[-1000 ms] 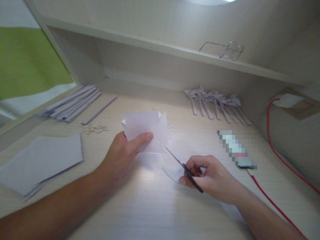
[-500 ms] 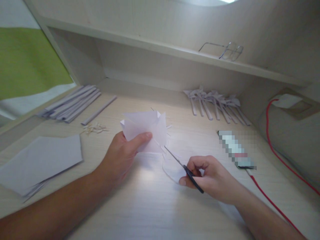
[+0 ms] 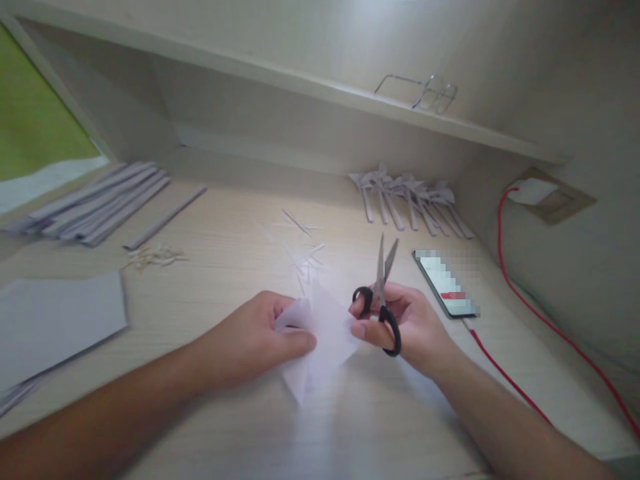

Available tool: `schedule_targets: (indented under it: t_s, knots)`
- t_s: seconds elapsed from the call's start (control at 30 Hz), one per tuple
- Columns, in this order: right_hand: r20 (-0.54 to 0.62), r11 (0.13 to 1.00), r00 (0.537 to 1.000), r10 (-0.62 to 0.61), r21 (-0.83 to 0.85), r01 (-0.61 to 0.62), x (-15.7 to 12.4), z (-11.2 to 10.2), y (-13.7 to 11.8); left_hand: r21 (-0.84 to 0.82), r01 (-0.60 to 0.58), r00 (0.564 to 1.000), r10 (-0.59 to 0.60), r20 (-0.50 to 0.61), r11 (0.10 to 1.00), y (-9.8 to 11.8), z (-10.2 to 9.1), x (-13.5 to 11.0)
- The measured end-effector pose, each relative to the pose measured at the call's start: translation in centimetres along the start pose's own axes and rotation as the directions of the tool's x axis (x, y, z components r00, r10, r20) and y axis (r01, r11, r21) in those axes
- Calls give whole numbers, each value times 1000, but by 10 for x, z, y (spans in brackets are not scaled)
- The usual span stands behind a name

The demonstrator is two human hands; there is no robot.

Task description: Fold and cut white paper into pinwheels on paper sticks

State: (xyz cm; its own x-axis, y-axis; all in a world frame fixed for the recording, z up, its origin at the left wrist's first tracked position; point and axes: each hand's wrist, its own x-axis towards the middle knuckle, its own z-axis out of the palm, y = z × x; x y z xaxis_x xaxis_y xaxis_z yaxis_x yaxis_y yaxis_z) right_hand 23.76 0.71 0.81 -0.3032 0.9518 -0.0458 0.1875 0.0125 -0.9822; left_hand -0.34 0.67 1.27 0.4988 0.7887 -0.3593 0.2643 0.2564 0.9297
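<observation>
Between my thumb and fingers, my left hand [image 3: 267, 337] pinches a white sheet of paper [image 3: 327, 337] with cut, bent-over flaps. A pair of black-handled scissors [image 3: 381, 280] hangs on my right hand [image 3: 407, 327], blades parted and pointing up and away from me. The right thumb and finger pass through the handle loops, and their tips are at the paper's right edge; whether they grip it I cannot tell. Thin paper offcuts [image 3: 310, 257] lie on the desk just beyond the paper.
Rolled paper sticks [image 3: 95, 203] and a stack of paper [image 3: 65, 320] lie at left, near a pile of small pale sticks [image 3: 155, 255]. Several paper pinwheels [image 3: 410, 197] rest at back right. A phone [image 3: 445, 283] with a red cable [image 3: 505, 373] lies right; glasses [image 3: 435, 93] sit on the shelf.
The scissors have swung from the paper's edge to point upward, with blades now apart. My left hand has turned and lowered the paper, and my right fingers have come to its edge.
</observation>
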Motion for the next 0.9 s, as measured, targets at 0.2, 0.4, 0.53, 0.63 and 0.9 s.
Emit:
schedule_targets:
  t_s: [0.2,0.4,0.53,0.63,0.9]
  knots:
    - [-106,999,994,30,24,-27,-1,10,3,-160,-136,974,103,-203,978,-4,-6,5]
    - [-259,996,965,38,85,-16,-1,23,5,-519,-224,964,109,-243,825,-4,2,8]
    - [-245,999,969,-31,16,36,-7,31,7,-404,-151,986,106,-132,902,-5,6,5]
    - [-227,997,972,-60,-51,49,-10,31,6,-284,-157,976,106,-188,946,-8,4,2]
    - [-5,926,999,50,-374,-48,2,-7,-6,-343,-261,913,115,-392,902,-4,-9,0]
